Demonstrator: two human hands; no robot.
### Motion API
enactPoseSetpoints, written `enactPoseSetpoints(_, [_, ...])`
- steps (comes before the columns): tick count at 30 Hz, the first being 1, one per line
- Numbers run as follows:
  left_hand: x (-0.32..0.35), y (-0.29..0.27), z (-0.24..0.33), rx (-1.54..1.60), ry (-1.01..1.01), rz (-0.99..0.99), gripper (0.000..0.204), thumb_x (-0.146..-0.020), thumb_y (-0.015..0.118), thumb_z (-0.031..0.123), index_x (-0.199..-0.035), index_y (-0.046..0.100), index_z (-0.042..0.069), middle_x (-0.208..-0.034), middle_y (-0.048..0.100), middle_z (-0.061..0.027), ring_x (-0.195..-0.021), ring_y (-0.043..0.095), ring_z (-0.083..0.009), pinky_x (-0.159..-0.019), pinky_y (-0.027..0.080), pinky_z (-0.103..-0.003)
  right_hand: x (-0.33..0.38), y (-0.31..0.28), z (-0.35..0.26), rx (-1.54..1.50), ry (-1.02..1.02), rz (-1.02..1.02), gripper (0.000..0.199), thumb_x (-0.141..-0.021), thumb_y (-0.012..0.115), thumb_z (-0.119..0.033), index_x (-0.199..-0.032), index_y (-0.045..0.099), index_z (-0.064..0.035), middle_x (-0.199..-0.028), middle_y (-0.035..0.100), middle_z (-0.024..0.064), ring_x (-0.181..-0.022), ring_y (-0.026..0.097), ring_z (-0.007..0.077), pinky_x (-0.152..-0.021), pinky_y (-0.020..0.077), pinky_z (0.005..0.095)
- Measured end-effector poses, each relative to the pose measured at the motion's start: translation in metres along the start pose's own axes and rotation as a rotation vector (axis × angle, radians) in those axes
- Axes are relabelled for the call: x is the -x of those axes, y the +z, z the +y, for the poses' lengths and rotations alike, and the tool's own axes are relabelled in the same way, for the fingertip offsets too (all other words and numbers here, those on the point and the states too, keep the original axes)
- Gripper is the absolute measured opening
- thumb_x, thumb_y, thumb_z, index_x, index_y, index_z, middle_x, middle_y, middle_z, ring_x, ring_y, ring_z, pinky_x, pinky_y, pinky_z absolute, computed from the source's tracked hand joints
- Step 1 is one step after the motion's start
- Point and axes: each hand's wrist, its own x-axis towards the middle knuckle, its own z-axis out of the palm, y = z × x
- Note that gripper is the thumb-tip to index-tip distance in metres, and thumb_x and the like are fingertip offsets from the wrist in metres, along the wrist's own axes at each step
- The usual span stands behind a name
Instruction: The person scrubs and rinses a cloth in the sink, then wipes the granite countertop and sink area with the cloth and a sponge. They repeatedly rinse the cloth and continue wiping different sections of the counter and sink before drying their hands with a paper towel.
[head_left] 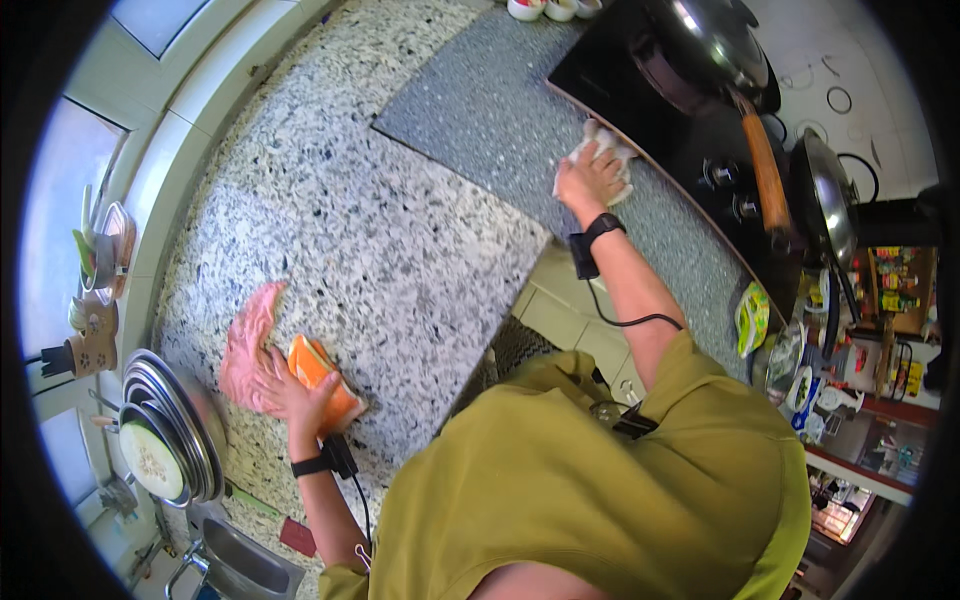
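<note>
My left hand lies spread on a crumpled pink cloth on the speckled white countertop. Right beside its thumb is an orange and white bundle, perhaps a folded cloth or sponge; the hand covers part of it. Farther off to the right, my right hand presses a bunched white cloth against the grey speckled counter, close along the edge of the black stove. Cloth sticks out around its fingers, and its palm side is hidden.
On the stove sit a lidded pan with a wooden handle and a second metal pan. Nested metal bowls holding a cut melon stand at the left, near a steel sink. A green packet lies by the stove's near corner.
</note>
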Motion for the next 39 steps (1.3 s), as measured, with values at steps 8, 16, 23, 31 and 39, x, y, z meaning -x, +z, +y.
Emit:
enactPoseSetpoints(8, [-0.002, 0.0, -0.002, 0.126, -0.022, -0.04, 0.126, -0.053, 0.075, 0.065, -0.148, 0.011, 0.013, -0.149, -0.006, -0.0289, -0.136, -0.009, -0.0484, -0.106, -0.002, -0.061, -0.053, -0.017, -0.106, -0.051, -0.064, -0.154, 0.075, -0.091, 0.039, -0.047, -0.145, 0.013, -0.0015, -0.149, 0.011, 0.0281, -0.138, 0.006, 0.0453, -0.107, 0.0044, 0.0601])
enactPoseSetpoints(16, [-0.001, -0.005, -0.002, 0.092, -0.061, -0.114, 0.131, -0.051, 0.07, 0.074, -0.148, 0.009, 0.012, -0.15, -0.008, -0.0265, -0.136, -0.011, -0.0481, -0.106, -0.005, -0.061, -0.124, -0.011, -0.166, -0.24, -0.003, -0.153, 0.08, -0.09, 0.041, -0.046, -0.145, 0.009, 0.0016, -0.15, 0.003, 0.0293, -0.138, -0.003, 0.0471, -0.109, 0.0015, 0.0578])
enactPoseSetpoints(23, [-0.002, -0.011, 0.005, 0.033, -0.029, -0.104, 0.133, -0.051, 0.071, 0.072, -0.148, 0.009, 0.007, -0.15, -0.003, -0.0272, -0.136, -0.011, -0.0473, -0.106, -0.007, -0.06, -0.163, -0.013, -0.217, -0.202, 0.022, -0.142, 0.078, -0.089, 0.042, -0.046, -0.146, 0.013, -0.0025, -0.151, 0.005, 0.0256, -0.139, -0.002, 0.0441, -0.109, -0.0023, 0.0577])
enactPoseSetpoints(31, [-0.001, -0.015, 0.009, -0.038, -0.031, -0.097, 0.132, -0.051, 0.074, 0.067, -0.148, 0.007, 0.008, -0.151, -0.003, -0.026, -0.137, -0.01, -0.0467, -0.107, -0.007, -0.058, -0.113, 0.008, -0.307, -0.282, -0.532, -0.186, 0.069, -0.092, 0.036, -0.045, -0.147, 0.014, -0.0094, -0.152, 0.009, 0.0202, -0.141, 0.005, 0.035, -0.112, -0.0002, 0.0502])
enactPoseSetpoints(39, [0.001, -0.004, -0.005, 0.026, 0.025, -0.016, 0.122, -0.059, 0.071, 0.068, -0.148, 0.009, 0.012, -0.151, 0.0, -0.0244, -0.136, -0.01, -0.048, -0.106, -0.007, -0.059, -0.015, -0.002, -0.224, -0.121, -1.002, -0.382, 0.056, -0.095, 0.035, -0.039, -0.146, 0.022, -0.0199, -0.154, 0.012, 0.0101, -0.142, 0.002, 0.0308, -0.112, 0.003, 0.0511])
